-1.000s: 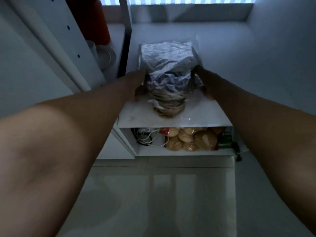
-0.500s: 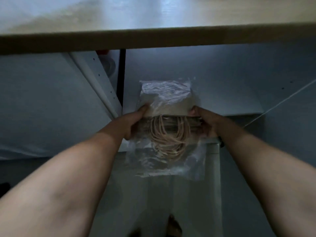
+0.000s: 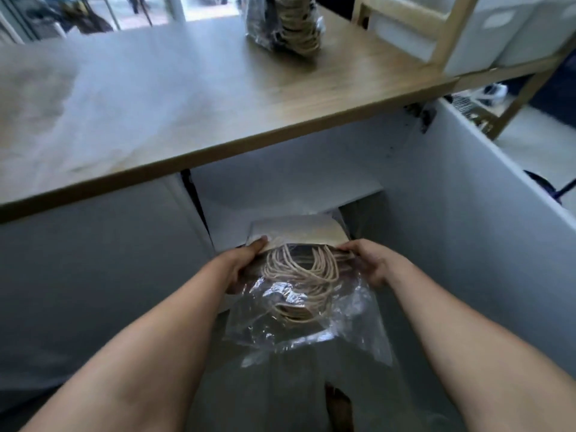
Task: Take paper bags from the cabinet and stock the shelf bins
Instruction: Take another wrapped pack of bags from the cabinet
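Wood-grain surface (image 3: 187,98) overhangs the white cabinet (image 3: 467,213); its front edge runs diagonally just above the hands. Cabinet door swung wide at right, open floor below. Bundle of paper bags (image 3: 299,275) sits mid-air in front of the cabinet opening, below the surface edge: flat tan paper, looped cord handles, loose crinkled clear plastic wrap hanging down. Left hand (image 3: 240,266) and right hand (image 3: 371,260) each have a grip curled round a bundle side. Second wrapped bundle (image 3: 286,26) on the surface, top cut off. White bins (image 3: 486,29) blurred, far right.
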The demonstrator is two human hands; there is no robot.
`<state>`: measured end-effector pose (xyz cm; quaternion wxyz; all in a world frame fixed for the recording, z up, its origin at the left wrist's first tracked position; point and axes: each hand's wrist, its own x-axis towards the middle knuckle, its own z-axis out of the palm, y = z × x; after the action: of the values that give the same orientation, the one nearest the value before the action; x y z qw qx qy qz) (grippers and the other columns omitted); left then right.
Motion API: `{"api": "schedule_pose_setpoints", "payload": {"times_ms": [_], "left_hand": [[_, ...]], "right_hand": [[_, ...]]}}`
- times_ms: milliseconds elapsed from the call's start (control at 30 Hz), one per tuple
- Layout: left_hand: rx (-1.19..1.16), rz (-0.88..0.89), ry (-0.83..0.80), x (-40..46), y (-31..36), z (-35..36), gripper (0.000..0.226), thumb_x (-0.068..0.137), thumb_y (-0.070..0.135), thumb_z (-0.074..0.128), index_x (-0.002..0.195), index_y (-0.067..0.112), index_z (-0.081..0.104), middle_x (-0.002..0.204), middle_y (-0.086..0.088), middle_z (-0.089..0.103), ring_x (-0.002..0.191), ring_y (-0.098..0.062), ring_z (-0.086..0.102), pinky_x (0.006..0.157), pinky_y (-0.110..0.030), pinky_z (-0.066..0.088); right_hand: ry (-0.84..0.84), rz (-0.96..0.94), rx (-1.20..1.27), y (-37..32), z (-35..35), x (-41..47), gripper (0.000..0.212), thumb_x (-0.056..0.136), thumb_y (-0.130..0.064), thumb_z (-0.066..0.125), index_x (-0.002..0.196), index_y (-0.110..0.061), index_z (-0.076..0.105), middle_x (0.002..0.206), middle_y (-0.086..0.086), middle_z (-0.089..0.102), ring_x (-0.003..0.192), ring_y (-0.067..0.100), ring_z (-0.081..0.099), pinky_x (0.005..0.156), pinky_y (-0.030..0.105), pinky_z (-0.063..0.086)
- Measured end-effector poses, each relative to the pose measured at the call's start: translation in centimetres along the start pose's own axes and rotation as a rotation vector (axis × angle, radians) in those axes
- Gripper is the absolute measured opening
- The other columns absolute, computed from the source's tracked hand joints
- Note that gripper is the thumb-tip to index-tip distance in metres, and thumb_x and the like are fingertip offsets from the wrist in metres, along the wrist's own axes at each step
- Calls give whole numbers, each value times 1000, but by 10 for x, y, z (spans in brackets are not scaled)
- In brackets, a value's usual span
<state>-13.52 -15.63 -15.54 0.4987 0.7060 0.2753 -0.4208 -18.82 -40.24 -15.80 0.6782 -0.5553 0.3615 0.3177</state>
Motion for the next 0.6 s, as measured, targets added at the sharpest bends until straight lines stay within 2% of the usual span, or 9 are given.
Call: {"api": "schedule_pose_setpoints", "payload": {"times_ms": [133, 200, 300, 367, 433, 500, 533, 600], "left_hand": [[165, 60, -42, -45, 24, 20, 60, 77, 71, 53, 78, 11, 60, 40, -8, 63, 34, -20, 60, 42, -19, 46], [237, 111, -58, -66, 40, 29, 62, 80, 69, 51, 76, 8, 58, 38, -9, 62, 33, -22, 60, 39, -20, 47], [283, 174, -96, -93, 66, 48, 59, 82, 66, 52, 70, 9, 58, 47, -9, 63, 43, -22, 58, 45, -22, 46], [321, 227, -109, -110, 83, 59, 58, 82, 67, 50, 65, 11, 55, 53, -7, 55, 43, -21, 49, 47, -24, 38], [353, 264, -147, -133, 101, 72, 60, 84, 67, 47, 73, 9, 57, 51, -8, 57, 39, -20, 52, 51, -24, 40], [375, 325, -154, -154, 119, 82, 64, 84, 68, 45, 93, 6, 59, 61, -12, 60, 45, -22, 56, 63, -27, 44], [379, 343, -143, -164, 126, 85, 66, 83, 69, 45, 99, 7, 59, 65, -13, 58, 46, -23, 56, 64, -28, 45], [355, 358, -146, -185, 142, 86, 65, 81, 71, 47, 89, 7, 60, 58, -11, 61, 40, -21, 57, 55, -24, 45]], "right_hand": [[68, -79, 72, -2, -17, -69, 31, 95, -23, 42, 73, -8, 58, 49, 9, 66, 41, 21, 64, 47, 27, 55], [99, -117, 114, -6, -25, -100, 32, 96, -23, 41, 72, -8, 57, 48, 9, 65, 41, 21, 64, 52, 28, 55], [129, -167, 148, -16, -39, -143, 36, 97, -22, 37, 71, -5, 56, 47, 10, 65, 39, 21, 63, 47, 27, 56], [150, -199, 163, -26, -48, -171, 36, 97, -21, 38, 72, -4, 57, 49, 11, 65, 40, 21, 63, 53, 29, 56], [191, -238, 160, -36, -58, -199, 35, 97, -21, 41, 72, -5, 58, 50, 11, 66, 41, 22, 64, 61, 33, 53], [218, -282, 149, -47, -67, -222, 34, 98, -21, 41, 72, -5, 57, 48, 11, 66, 39, 21, 64, 55, 30, 54], [216, -302, 142, -53, -70, -231, 34, 98, -21, 42, 72, -6, 56, 47, 11, 65, 38, 21, 64, 48, 29, 55], [230, -331, 153, -68, -76, -249, 33, 98, -22, 43, 72, -6, 57, 47, 10, 66, 38, 21, 64, 44, 28, 56]]}}
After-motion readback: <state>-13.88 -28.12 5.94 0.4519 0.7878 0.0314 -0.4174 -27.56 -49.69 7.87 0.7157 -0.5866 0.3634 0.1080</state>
